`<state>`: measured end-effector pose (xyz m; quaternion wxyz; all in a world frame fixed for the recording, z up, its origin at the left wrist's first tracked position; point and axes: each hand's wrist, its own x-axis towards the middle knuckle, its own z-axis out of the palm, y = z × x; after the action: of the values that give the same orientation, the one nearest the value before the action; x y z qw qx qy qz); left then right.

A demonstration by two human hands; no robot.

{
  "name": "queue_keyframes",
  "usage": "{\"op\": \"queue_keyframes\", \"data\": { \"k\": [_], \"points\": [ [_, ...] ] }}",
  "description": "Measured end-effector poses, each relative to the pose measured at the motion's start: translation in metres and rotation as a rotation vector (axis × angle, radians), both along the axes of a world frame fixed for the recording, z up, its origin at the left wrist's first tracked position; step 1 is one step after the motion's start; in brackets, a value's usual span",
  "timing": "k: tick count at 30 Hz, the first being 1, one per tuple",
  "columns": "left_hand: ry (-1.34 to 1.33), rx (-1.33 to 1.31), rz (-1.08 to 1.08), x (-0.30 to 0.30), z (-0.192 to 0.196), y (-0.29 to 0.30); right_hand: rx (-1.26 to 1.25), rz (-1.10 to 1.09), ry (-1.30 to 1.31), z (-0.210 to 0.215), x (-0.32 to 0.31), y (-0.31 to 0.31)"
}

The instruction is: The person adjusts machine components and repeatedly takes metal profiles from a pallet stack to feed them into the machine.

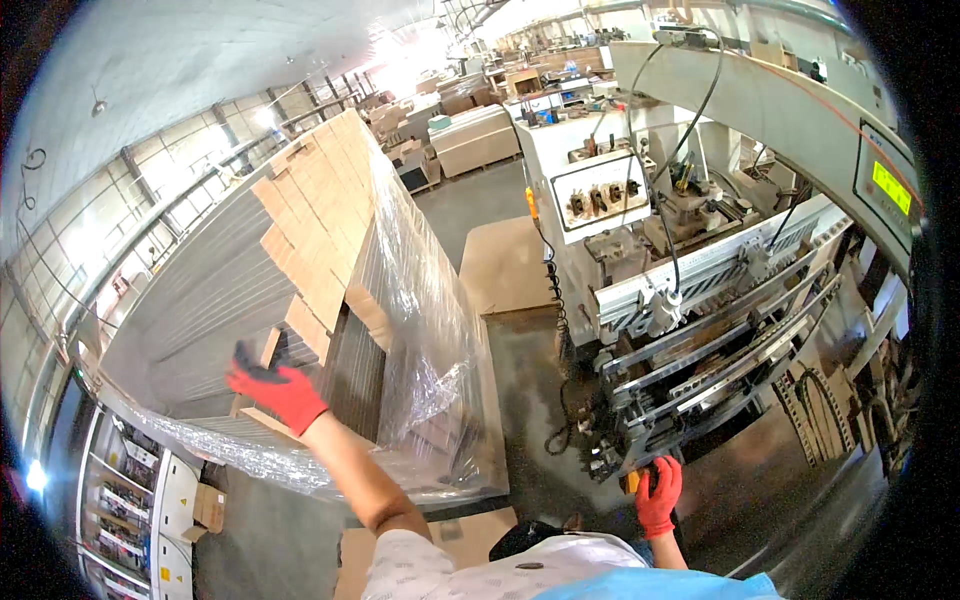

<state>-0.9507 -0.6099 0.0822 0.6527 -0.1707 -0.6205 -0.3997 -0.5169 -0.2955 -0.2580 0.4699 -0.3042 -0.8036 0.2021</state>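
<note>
My left hand (277, 388), in a red glove with dark fingers and palm, reaches over a large stack of boards (230, 310). Its fingers are spread beside a pale board end (270, 346), with nothing seen in them. Clear plastic film (425, 340) wraps the stack's sides, and light wooden pieces (318, 205) form its stepped upper part. Low on the right, my right hand (658, 497) wears a red glove too. Its thumb and fingers stand apart beside a small yellow part (631, 482) at the machine's near end; whether they touch it I cannot tell.
A machine with metal rails (715, 360), a control panel (600, 197) and hanging cables stands on the right. A lit display (891, 188) is on its overhead beam. Flat cardboard (510, 265) lies on the floor between stack and machine. A white cabinet (177, 520) stands lower left.
</note>
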Motion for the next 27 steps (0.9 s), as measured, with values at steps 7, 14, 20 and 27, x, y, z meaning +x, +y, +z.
{"op": "queue_keyframes", "data": {
  "k": [7, 14, 20, 27],
  "points": [
    [-0.482, -0.165, -0.195, 0.058, 0.013, -0.016, -0.344, 0.28, 0.336, 0.044, -0.039, 0.017],
    [-0.565, 0.392, -1.172, 0.208, -0.089, 0.194, -0.661, 0.977, 0.432, 0.149, -0.097, 0.021],
    [-0.693, 0.698, -1.462, 0.261, -0.099, 0.283, -1.31, 0.737, 0.744, 0.133, -0.054, 0.094],
    [-0.456, -0.081, -0.508, 0.187, -0.096, 0.21, -1.382, 0.118, 1.103, 0.02, 0.051, 0.28]
  ]
}}
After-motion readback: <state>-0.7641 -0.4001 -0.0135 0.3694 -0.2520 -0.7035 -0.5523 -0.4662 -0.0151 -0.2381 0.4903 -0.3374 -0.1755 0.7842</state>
